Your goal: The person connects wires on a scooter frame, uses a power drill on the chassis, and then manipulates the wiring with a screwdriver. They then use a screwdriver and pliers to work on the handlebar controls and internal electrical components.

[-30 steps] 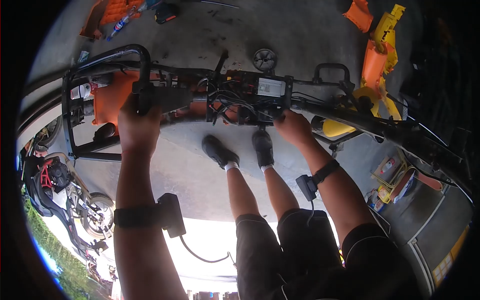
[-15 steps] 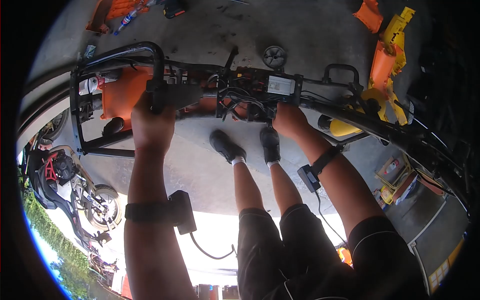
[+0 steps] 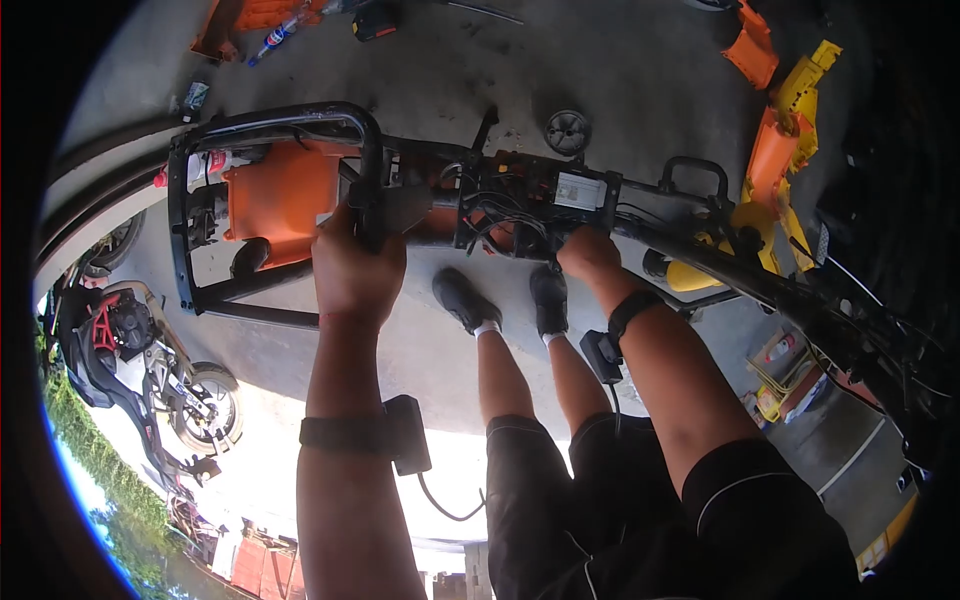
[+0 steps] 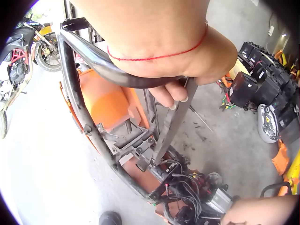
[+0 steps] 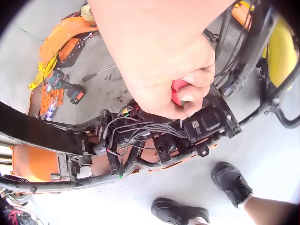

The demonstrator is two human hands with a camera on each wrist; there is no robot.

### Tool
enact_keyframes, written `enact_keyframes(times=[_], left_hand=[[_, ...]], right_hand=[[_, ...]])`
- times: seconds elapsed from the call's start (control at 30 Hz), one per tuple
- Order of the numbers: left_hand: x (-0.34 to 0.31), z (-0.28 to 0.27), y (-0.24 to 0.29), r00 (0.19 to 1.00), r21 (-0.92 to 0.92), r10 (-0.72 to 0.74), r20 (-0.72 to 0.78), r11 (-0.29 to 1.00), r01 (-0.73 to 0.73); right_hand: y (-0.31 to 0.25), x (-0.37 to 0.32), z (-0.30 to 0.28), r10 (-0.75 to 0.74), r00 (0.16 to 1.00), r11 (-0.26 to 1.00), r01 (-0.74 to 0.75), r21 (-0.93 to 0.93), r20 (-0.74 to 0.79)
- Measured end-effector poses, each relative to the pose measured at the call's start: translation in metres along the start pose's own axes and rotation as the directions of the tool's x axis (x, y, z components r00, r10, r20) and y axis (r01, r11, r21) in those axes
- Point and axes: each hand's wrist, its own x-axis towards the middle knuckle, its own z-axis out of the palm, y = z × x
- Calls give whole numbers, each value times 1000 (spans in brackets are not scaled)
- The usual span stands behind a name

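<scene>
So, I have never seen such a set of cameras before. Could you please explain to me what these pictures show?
There is no robot here: a person's left hand and right hand, both bare, do the work. The big round picture comes from a camera worn on the head, looking down. The other two come from wrist cameras, one on each arm. The left hand grips a bar of a black frame. The right hand holds a red thing, mostly hidden by the fingers, near the wires. On the floor lie orange panels, yellow panels, a bottle and a drill.
</scene>
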Motion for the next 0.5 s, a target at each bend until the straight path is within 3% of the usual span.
enact_keyframes(times=[0.17,0.3,0.37,0.4,0.47,0.5], left_hand=[[-3,-2,1,999,-13,42,19,999,-42],[-4,-2,3,998,-32,62,6,998,-62],[-4,-4,7,998,-47,56,7,997,-55],[-3,-5,8,998,-52,57,7,997,-56],[-3,-5,9,999,-36,46,21,998,-46],[-1,-5,10,999,-40,43,8,998,-43]], right_hand=[[-11,8,-1,-76,995,982,65,-178,-59],[-9,-6,12,-91,984,985,67,-156,-153],[-1,-5,18,-245,961,914,185,-361,-127],[5,-6,22,-242,962,914,182,-363,-129],[17,-7,33,-552,834,564,355,-746,-21],[16,-4,45,-558,829,555,354,-753,-22]])
